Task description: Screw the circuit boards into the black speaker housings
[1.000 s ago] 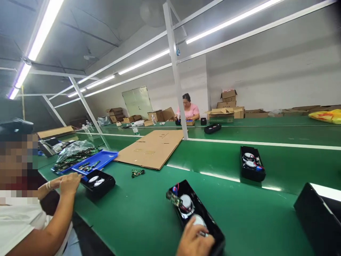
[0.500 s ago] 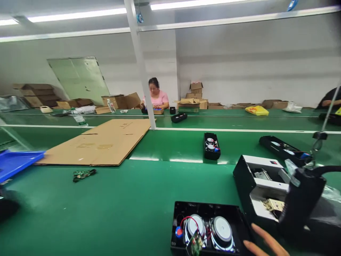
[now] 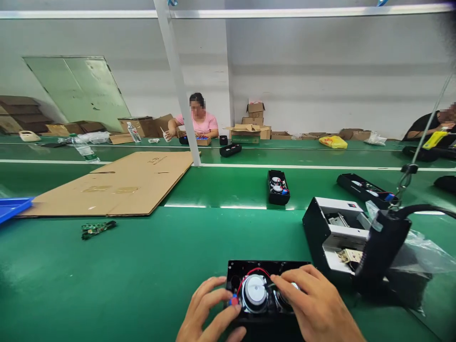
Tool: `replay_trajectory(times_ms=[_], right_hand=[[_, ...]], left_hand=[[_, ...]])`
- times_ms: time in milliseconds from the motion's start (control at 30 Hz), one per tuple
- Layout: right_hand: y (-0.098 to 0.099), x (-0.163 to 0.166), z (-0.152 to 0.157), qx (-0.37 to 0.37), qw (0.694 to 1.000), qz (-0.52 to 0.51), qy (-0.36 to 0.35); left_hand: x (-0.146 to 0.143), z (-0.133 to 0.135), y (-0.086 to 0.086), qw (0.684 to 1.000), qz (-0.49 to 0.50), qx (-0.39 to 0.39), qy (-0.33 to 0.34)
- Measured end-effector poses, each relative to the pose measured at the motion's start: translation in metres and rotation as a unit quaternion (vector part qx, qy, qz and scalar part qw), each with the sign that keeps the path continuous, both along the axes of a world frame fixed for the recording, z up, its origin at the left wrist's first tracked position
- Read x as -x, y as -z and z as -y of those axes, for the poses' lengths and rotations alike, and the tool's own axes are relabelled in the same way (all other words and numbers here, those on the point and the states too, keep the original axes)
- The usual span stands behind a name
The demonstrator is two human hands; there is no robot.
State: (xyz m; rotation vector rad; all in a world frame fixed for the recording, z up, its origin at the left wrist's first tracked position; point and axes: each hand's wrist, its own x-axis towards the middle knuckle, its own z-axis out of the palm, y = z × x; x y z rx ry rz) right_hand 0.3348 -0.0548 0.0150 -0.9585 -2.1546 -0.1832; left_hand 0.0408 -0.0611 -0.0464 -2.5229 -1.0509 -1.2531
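Observation:
A black speaker housing with two round silver speakers and red wires lies on the green belt right in front of me. My left hand grips its left end, thumb and fingers by a small blue and red part. My right hand lies over the right speaker, its fingers curled and pinching at the wires between the two speakers. What the fingertips hold is too small to make out.
A black and white machine with a black tool stands at the right. Further off lie a small circuit board, a flat cardboard sheet, other speaker housings and a white post. People sit at the far bench.
The view swung right and down, away from the co-worker at my left. The housing now lies crosswise before me, and both my hands have come onto it.

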Motion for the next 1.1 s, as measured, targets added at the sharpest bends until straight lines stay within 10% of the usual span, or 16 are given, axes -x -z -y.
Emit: replay_trajectory(times_ms=[233,567,700,900,1100], right_hand=[[0.03,0.016,0.01,-0.003,0.988,0.152,0.001],[0.013,0.014,0.004,0.314,0.932,0.178,-0.043],[0.015,0.013,0.012,0.277,0.951,0.13,-0.047],[0.058,0.019,0.021,-0.015,0.996,0.09,-0.026],[0.068,0.025,0.027,0.019,0.998,0.065,-0.009]], left_hand=[[-0.019,-0.01,0.032,0.996,-0.081,0.029,0.036],[-0.038,-0.028,0.048,0.99,-0.079,0.092,0.065],[-0.037,-0.026,0.046,0.991,-0.077,0.08,0.079],[-0.039,-0.018,0.022,0.992,-0.087,0.032,0.09],[-0.04,-0.019,0.023,0.991,-0.082,0.029,0.105]])
